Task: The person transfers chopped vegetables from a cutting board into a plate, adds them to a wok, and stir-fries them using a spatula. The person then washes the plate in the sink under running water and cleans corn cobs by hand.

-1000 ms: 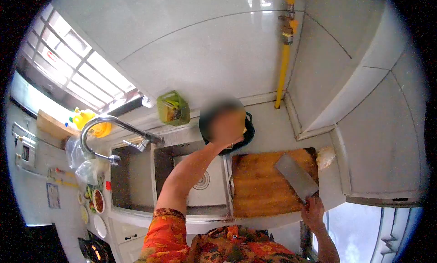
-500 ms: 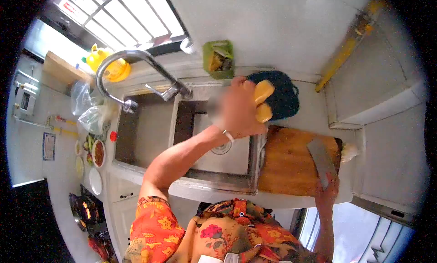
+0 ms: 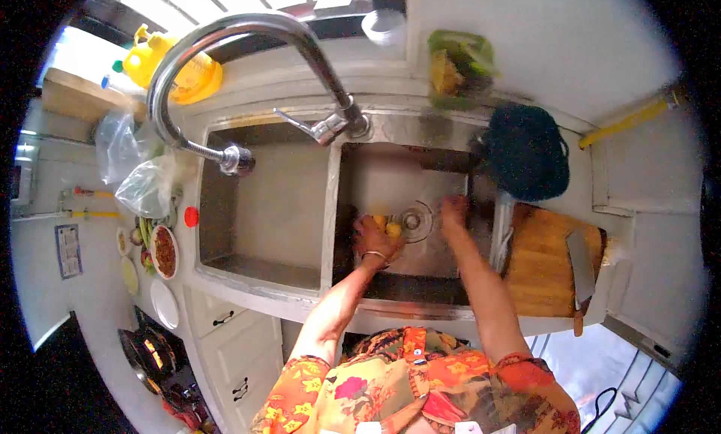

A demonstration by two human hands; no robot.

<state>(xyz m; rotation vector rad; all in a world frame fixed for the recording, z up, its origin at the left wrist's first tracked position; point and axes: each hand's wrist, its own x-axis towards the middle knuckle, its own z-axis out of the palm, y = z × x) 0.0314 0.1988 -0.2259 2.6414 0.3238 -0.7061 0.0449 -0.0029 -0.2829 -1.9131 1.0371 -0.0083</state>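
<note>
My left hand (image 3: 379,240), with a light band at the wrist, is low in the right sink basin (image 3: 443,267). Its fingers are closed around yellow food pieces (image 3: 387,224), their kind unclear, left of the round drain (image 3: 413,220). My right hand (image 3: 454,211) reaches into the same basin, right of the drain and close to the right wall. Its fingers are too blurred to read. On the wooden cutting board (image 3: 537,257) lies a cleaver (image 3: 580,269), handle toward me, with no hand on it.
A chrome faucet (image 3: 315,58) arches over the left basin (image 3: 282,197). Behind the board is a dark green basket (image 3: 528,152), and a light green container (image 3: 460,70) is by the wall. Plastic bags (image 3: 146,186), a bowl of reddish food (image 3: 164,251) and a yellow jug (image 3: 176,70) stand left.
My left hand has carried the yellow pieces from beside the dark basket down into the right basin. My right hand has let go of the cleaver and moved left into that basin.
</note>
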